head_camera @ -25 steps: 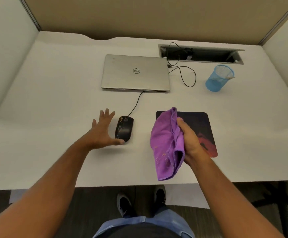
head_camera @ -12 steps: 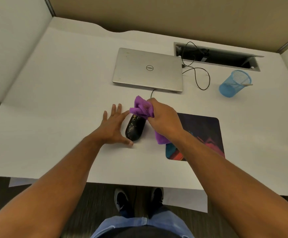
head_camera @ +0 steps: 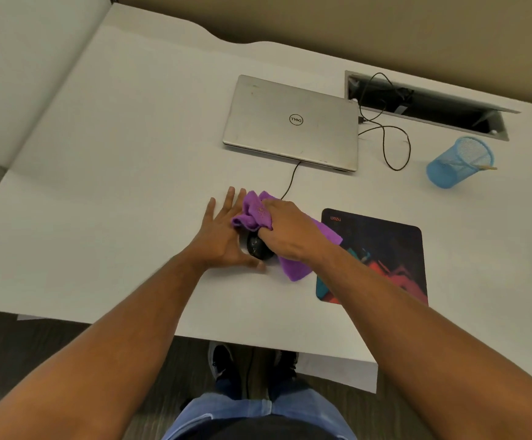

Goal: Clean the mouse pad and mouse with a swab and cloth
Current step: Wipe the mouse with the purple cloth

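Mouse (head_camera: 257, 248) lying black on the white worktop (head_camera: 99, 185), long axis running away toward the laptop (head_camera: 293, 122) — mostly hidden, only the near end showing. Left hand (head_camera: 223, 236) bracing it from the left, fingers straight and flat, holding nothing. Right hand (head_camera: 286, 231) reaching across, bunching the purple cloth (head_camera: 256, 212) over it. Mouse pad (head_camera: 375, 255) waiting just right — untouched.

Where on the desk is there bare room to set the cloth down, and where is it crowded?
Bare desk stretches left of the laptop and the left hand. A smaller patch lies between the mouse pad and the blue mesh cup. It is crowded at the mouse, where both hands and the purple cloth bunch together.
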Available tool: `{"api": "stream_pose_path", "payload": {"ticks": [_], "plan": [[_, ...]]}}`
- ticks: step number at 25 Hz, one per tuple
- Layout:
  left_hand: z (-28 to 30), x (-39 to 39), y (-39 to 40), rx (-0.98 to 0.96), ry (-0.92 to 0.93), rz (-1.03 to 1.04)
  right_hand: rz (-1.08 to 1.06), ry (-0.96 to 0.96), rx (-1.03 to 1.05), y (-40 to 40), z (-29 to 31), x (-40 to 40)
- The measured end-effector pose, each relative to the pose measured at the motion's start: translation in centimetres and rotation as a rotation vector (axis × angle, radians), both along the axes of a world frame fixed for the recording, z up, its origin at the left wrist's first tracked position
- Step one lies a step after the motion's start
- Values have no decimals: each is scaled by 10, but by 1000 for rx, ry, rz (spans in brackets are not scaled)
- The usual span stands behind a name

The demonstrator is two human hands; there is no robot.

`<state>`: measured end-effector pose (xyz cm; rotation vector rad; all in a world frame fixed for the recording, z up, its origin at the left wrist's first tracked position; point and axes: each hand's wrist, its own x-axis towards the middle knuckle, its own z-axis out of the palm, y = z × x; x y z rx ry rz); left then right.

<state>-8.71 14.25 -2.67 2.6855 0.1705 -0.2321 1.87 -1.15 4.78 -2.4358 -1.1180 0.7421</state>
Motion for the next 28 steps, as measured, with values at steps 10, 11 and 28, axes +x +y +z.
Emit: {"api": "stream_pose_path", "payload": {"ticks": [10,11,28], "plan": [[1,-4,0,22,-46,-41,190,16,0,-29,-4,-15],[1,-4,1,31,-34,-48,201,23,20,-33,-4,-17],[4,1,16,3,76,-153,183,82,229,-56,-25,-42]]}}
